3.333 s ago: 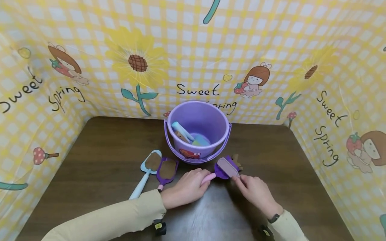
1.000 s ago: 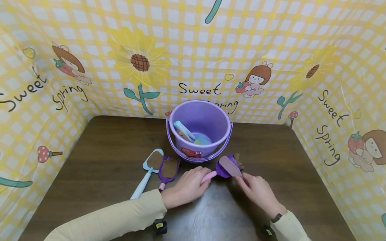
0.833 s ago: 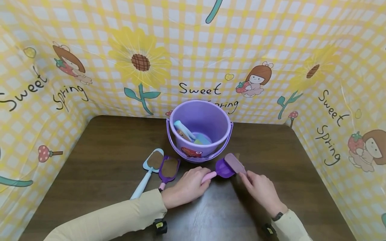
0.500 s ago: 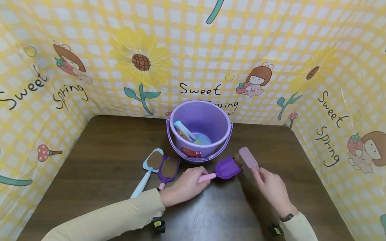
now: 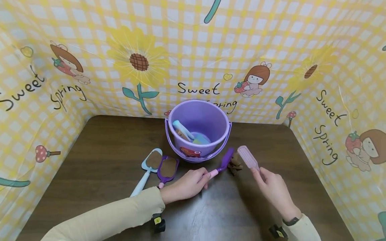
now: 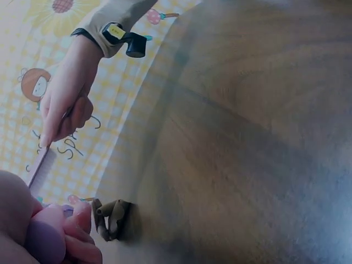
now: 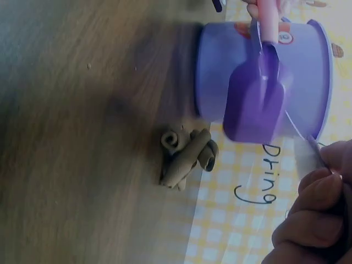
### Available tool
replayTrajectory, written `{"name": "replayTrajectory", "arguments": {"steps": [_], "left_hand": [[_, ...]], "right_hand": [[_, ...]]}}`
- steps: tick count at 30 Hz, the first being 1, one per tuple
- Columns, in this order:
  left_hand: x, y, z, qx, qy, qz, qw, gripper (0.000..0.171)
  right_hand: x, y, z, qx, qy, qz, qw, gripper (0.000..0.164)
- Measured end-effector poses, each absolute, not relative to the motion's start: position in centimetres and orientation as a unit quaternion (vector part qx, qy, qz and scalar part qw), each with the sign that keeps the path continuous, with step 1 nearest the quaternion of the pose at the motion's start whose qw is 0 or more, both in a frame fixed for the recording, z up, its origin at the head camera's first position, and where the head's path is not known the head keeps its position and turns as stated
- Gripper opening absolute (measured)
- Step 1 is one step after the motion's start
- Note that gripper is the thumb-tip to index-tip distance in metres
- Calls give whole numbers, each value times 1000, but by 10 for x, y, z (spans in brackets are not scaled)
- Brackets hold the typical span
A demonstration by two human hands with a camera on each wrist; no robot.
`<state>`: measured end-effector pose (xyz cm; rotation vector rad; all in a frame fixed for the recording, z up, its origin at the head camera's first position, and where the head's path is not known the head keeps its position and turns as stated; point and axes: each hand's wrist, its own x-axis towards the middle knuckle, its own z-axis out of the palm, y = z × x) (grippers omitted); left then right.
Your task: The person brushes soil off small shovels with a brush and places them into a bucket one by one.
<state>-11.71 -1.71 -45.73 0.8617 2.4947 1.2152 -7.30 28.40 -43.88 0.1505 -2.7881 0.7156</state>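
The purple plastic shovel with a pink handle (image 5: 226, 160) tilts steeply right of the dark brown wooden bench's (image 5: 99, 147) middle, its blade just beside a heap of curled brown rolls (image 5: 234, 165). The left hand's (image 5: 188, 184) fingers wrap the handle; the right hand's (image 5: 275, 190) fingers pinch the end of a flat pale-pink paddle (image 5: 248, 157), apart from the blade. The step looks like scraping the blade: best hold the handle steady, lay the paddle flat and stroke lightly tipward, away from the lilac plastic bucket (image 5: 208, 115) near the bench's far edge. Toward the left edge, a light-blue shovel (image 5: 141, 183) and a second purple shovel (image 5: 163, 180) carry brown material.
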Motion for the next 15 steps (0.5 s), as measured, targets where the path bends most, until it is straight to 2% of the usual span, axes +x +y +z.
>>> {"name": "replayTrajectory", "arguments": {"steps": [6, 15], "left_hand": [[-118, -15, -460, 298, 846, 419, 140, 30], [-120, -13, -463, 302, 825, 444, 175, 51]], "right_hand": [[-71, 273, -443, 77, -959, 260, 83, 41], [-75, 258, -456, 128, -946, 297, 38, 39]]}}
